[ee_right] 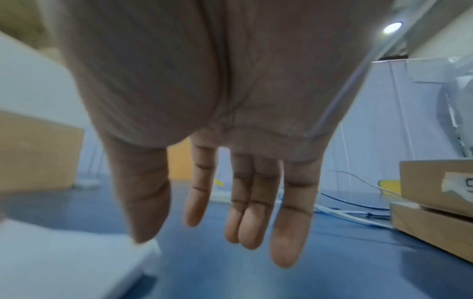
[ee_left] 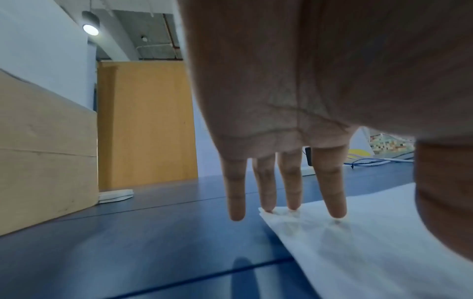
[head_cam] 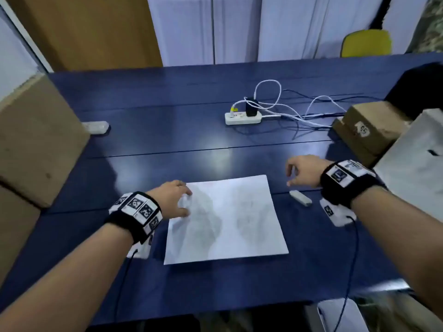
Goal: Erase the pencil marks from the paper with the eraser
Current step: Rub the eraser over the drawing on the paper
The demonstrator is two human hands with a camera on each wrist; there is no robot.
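Note:
A white paper [head_cam: 225, 219] with faint grey pencil smudges lies on the blue table [head_cam: 167, 140]. My left hand [head_cam: 184, 202] presses straight fingers on the paper's far left corner; the left wrist view shows fingertips [ee_left: 336, 214] touching the paper [ee_left: 358, 252] there. A small white eraser [head_cam: 300, 198] lies on the table just right of the paper. My right hand [head_cam: 291, 176] hovers a little beyond the eraser, fingers relaxed and holding nothing. In the right wrist view its fingers [ee_right: 256, 232] hang straight over bare table.
A white power strip [head_cam: 242, 117] with tangled cables sits at the back centre. A big cardboard box [head_cam: 36, 140] stands at the left, a smaller cardboard box [head_cam: 369, 133] and a white box [head_cam: 412, 164] at the right. A small white object [head_cam: 96, 127] lies by the left box.

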